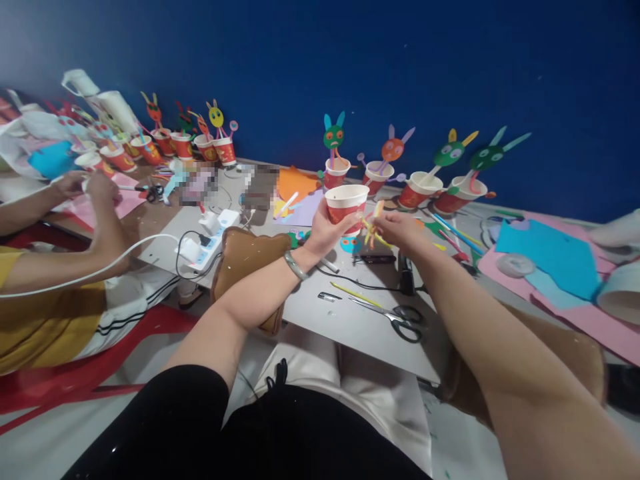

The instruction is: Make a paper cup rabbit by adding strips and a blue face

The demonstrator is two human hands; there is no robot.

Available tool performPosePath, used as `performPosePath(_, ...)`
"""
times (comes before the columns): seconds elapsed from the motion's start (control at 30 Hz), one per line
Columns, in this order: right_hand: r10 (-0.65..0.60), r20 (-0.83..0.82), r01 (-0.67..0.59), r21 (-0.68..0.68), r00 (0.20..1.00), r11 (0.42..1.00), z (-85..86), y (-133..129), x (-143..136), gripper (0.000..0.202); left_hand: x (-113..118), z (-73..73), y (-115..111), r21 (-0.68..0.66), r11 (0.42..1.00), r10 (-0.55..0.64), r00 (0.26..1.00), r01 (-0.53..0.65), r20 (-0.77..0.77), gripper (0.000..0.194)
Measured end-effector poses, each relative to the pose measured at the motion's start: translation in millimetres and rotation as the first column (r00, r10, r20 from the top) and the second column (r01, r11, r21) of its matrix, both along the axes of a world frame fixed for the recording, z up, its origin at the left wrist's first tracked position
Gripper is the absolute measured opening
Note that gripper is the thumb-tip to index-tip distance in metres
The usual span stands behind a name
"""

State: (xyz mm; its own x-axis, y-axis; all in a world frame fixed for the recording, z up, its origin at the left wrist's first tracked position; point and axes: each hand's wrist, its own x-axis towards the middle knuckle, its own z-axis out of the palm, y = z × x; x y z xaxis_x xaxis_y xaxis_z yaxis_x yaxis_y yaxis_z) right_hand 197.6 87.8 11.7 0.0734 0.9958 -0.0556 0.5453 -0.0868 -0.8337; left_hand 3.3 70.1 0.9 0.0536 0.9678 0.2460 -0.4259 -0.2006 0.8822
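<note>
A red and white paper cup (345,201) is tilted slightly above the table, and my left hand (329,232) is wrapped round its side. Just right of the cup, my right hand (395,229) pinches thin yellow and orange paper strips (374,227); their ends reach close to the cup's wall. Beneath the cup lies a blue paper face (351,245) with orange eyes. Black-handled scissors (395,319), a yellow pencil (356,293) and a small silver and black tool (330,296) rest nearer the table's front edge.
Several cups with paper animal heads, one green (333,137), stand along the blue wall. A white power strip (216,240) and a brown cushion (250,267) are at left. Blue paper (550,257) lies on pink sheets at right. A person in a yellow shirt (55,307) works at far left.
</note>
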Motion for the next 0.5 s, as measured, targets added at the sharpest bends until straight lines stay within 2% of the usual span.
performPosePath(0.13,-0.09,-0.3,0.1,0.019,0.95,0.995,1.2,-13,26,0.031,1,0.5,-1,-0.032,0.999,-0.029,0.999,0.028,-0.032,0.068)
performPosePath(0.27,-0.091,-0.524,0.133,0.044,0.847,0.99,-4.8,-17,38,0.032,3,-1.6,-6,-0.052,0.997,-0.066,0.99,0.06,-0.122,0.072)
performPosePath(0.4,-0.057,-0.648,0.122,0.057,0.759,0.991,-9.1,-14,41,0.034,4,-6.2,-9,-0.051,0.995,-0.099,0.967,0.089,-0.236,0.076)
performPosePath(0.5,-0.031,-0.697,0.113,0.072,0.717,0.991,-4.7,-9,44,0.042,4,-12.1,-8,-0.03,0.995,-0.101,0.945,0.096,-0.31,0.076)
